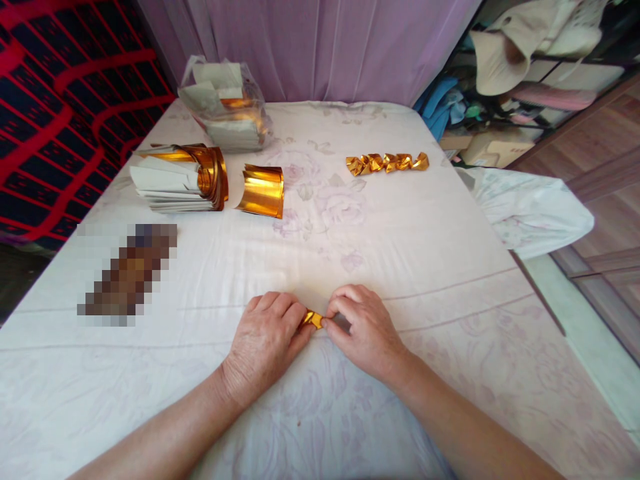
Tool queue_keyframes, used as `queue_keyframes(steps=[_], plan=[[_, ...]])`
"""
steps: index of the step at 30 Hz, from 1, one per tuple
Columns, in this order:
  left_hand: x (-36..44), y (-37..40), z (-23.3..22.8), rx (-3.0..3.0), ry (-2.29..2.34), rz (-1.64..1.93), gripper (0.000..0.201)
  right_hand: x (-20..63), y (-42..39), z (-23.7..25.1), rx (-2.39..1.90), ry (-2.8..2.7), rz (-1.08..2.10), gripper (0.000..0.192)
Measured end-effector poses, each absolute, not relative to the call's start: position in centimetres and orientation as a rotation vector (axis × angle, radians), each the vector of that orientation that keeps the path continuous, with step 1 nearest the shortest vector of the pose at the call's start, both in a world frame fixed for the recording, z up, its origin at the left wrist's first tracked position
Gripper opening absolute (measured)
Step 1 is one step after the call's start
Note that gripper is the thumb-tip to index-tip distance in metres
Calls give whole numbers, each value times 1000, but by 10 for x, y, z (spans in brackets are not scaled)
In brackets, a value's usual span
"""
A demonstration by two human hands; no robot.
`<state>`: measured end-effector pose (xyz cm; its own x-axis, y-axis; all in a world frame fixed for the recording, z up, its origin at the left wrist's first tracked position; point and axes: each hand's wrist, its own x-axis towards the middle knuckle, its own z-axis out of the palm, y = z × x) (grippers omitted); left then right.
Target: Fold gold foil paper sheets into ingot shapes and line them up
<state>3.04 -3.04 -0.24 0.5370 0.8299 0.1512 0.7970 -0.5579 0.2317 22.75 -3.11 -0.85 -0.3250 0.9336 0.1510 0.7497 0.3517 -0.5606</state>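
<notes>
Surface: a bed sheet point(430, 267) in white with a pale flower print covers the whole work area.
Far left: a stack of paper sheets point(167, 187) with gold foil curling on its right end, and just beside it on the right a loose curved gold sheet point(261, 191) standing on its edge.
Behind the stack: a clear plastic bag point(227, 107) with more white and gold paper inside.
Far right: a row of folded gold pieces point(387, 162) lies in a line, well apart from the hands.
Left of the hands: a blurred patch point(127, 273) – what is under it cannot be told.
In the way: nothing lies between the hands and the row or the stack, only bare sheet.
Off the bed: a white cloth point(535, 207) hangs over the right edge, and a shelf with clothes point(525, 53) stands behind it.
Gold piece point(313, 319): small, folded, on the sheet near the front edge, between the two hands – mostly hidden by the fingers.
Left hand point(267, 343): palm down on the sheet, fingers curled, the tips pinching the left end of the gold piece.
Right hand point(367, 330): also palm down, knuckles up, fingers bent in and pressing on the right end of the same piece.
Arms: both forearms come in from the bottom edge and meet in a V shape at the piece.
</notes>
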Motion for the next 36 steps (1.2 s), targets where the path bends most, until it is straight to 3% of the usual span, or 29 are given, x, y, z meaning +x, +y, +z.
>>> queue_keyframes(steps=[9, 15, 19, 36], plan=[[31, -32, -2, 2615, 1425, 354, 15, 233, -29, -6, -1419, -2197, 677, 14], [31, -31, -1, 2619, 1421, 376, 17, 226, -33, -3, -1491, -2221, 570, 7], [30, -31, -1, 2616, 1413, 367, 19, 221, -35, -3, -1554, -2221, 503, 10], [31, -30, -1, 2573, 1406, 348, 15, 238, -26, -3, -1360, -2215, 760, 29]])
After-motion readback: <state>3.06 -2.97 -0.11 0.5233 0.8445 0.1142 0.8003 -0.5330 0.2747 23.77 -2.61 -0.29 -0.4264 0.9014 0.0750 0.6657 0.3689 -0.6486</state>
